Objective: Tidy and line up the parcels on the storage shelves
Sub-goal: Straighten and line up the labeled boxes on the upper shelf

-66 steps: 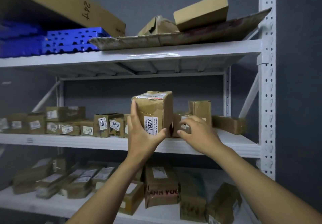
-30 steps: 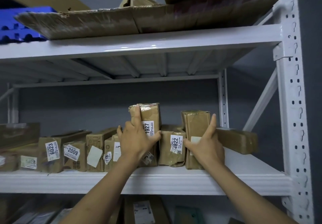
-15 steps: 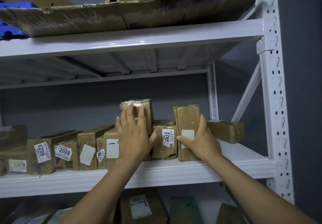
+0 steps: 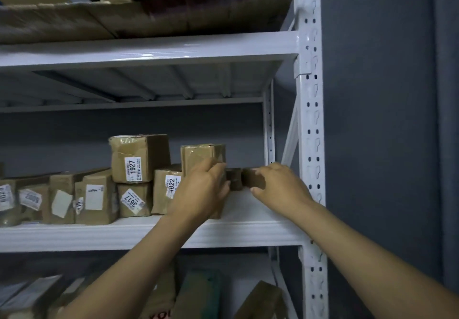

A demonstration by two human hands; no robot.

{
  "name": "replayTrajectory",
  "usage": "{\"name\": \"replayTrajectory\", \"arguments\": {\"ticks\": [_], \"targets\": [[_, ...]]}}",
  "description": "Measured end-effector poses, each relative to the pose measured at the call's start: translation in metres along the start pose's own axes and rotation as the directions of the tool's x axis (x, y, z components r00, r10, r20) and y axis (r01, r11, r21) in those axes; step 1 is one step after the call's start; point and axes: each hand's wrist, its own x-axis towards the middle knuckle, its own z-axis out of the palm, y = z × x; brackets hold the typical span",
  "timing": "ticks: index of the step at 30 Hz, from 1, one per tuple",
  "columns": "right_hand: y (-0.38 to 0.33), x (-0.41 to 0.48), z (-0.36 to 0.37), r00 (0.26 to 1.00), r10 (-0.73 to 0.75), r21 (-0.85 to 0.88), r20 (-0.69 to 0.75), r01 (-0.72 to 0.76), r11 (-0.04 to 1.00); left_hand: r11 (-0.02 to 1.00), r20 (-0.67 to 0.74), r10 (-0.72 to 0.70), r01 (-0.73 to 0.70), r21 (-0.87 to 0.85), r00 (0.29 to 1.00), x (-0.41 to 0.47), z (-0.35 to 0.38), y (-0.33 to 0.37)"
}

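Note:
On the white middle shelf [image 4: 248,231] stands a row of brown parcels. The parcel labelled 1927 [image 4: 139,159] sits on top of the one labelled 3617 [image 4: 134,200]. To their right is parcel 4822 [image 4: 165,187], then a tall upright parcel [image 4: 202,156]. A low brown parcel [image 4: 244,179] lies at the shelf's right end. My left hand [image 4: 203,192] covers the tall parcel's lower front, its fingers curled at the low parcel's left end. My right hand [image 4: 279,187] grips the low parcel's right end.
The white upright post [image 4: 310,120] stands just right of my right hand, with a grey wall behind. Flattened cardboard [image 4: 149,18] and boxes lie on the top shelf. More parcels [image 4: 198,294] lie loosely on the lower shelf. Labelled parcels [image 4: 62,197] continue leftwards.
My left hand left parcel 1927 and moved right across the tall parcel. My right hand left the tall parcel and took hold of the low parcel at the shelf's right end.

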Motion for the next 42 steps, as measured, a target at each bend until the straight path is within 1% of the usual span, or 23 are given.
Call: {"name": "replayTrajectory", "arguments": {"ticks": [1, 3, 5, 7, 8, 9, 11, 13, 18, 22, 26, 28, 30, 33, 35, 39, 42], "targets": [[0.011, -0.003, -0.004, 0.999, -0.017, 0.042, 0.037, 0.015, 0.999, 1.0, -0.01, -0.016, 0.016, 0.026, 1.0, 0.002, 0.009, 0.011], [0.029, -0.007, -0.006, 0.991, -0.062, 0.129, 0.119, 0.047, 0.991, 0.991, -0.075, -0.052, 0.061, 0.122, 0.996, 0.007, 0.027, 0.027], [0.044, -0.009, -0.001, 0.975, -0.092, 0.19, 0.203, 0.053, 0.98, 0.969, -0.167, -0.136, 0.167, 0.185, 0.976, 0.01, 0.043, 0.033], [0.055, -0.008, 0.006, 0.962, -0.098, 0.232, 0.255, 0.037, 0.972, 0.93, -0.252, -0.253, 0.306, 0.203, 0.934, 0.011, 0.053, 0.035], [0.058, -0.007, 0.009, 0.958, -0.098, 0.243, 0.27, 0.031, 0.97, 0.907, -0.278, -0.328, 0.383, 0.174, 0.903, 0.01, 0.055, 0.033], [0.06, -0.005, 0.011, 0.954, -0.099, 0.251, 0.284, 0.026, 0.968, 0.879, -0.276, -0.415, 0.461, 0.125, 0.867, 0.011, 0.056, 0.031], [0.064, -0.001, 0.014, 0.947, -0.102, 0.275, 0.303, 0.016, 0.961, 0.804, -0.212, -0.579, 0.595, 0.011, 0.787, 0.012, 0.059, 0.024], [0.064, 0.004, 0.018, 0.944, -0.105, 0.295, 0.312, 0.008, 0.955, 0.774, -0.179, -0.631, 0.629, -0.074, 0.755, 0.014, 0.061, 0.014], [0.059, 0.017, 0.032, 0.941, -0.103, 0.31, 0.322, -0.002, 0.951, 0.777, -0.191, -0.628, 0.596, -0.202, 0.754, 0.013, 0.065, 0.006], [0.05, 0.029, 0.041, 0.941, -0.12, 0.272, 0.317, 0.031, 0.962, 0.81, -0.246, -0.569, 0.482, -0.334, 0.785, 0.021, 0.06, 0.005], [0.042, 0.044, 0.045, 0.959, -0.107, 0.19, 0.262, 0.058, 0.98, 0.833, -0.32, -0.516, 0.38, -0.401, 0.794, 0.037, 0.051, 0.003], [0.037, 0.052, 0.044, 0.968, -0.092, 0.132, 0.236, 0.062, 0.989, 0.848, -0.334, -0.491, 0.352, -0.397, 0.805, 0.048, 0.046, -0.001], [0.032, 0.06, 0.042, 0.968, -0.076, 0.115, 0.238, 0.049, 0.992, 0.864, -0.329, -0.461, 0.332, -0.379, 0.824, 0.059, 0.044, -0.007], [0.027, 0.073, 0.042, 0.965, -0.052, 0.134, 0.255, 0.018, 0.991, 0.882, -0.327, -0.415, 0.286, -0.375, 0.849, 0.076, 0.046, -0.018], [0.025, 0.082, 0.042, 0.963, -0.038, 0.146, 0.267, -0.001, 0.989, 0.899, -0.318, -0.384, 0.273, -0.341, 0.867, 0.087, 0.05, -0.029], [0.022, 0.1, 0.05, 0.957, -0.017, 0.172, 0.288, -0.034, 0.985, 0.915, -0.268, -0.338, 0.249, -0.316, 0.902, 0.108, 0.061, -0.055], [0.019, 0.116, 0.064, 0.957, -0.006, 0.203, 0.291, -0.056, 0.977, 0.915, -0.226, -0.338, 0.263, -0.305, 0.914, 0.118, 0.073, -0.073]]}}
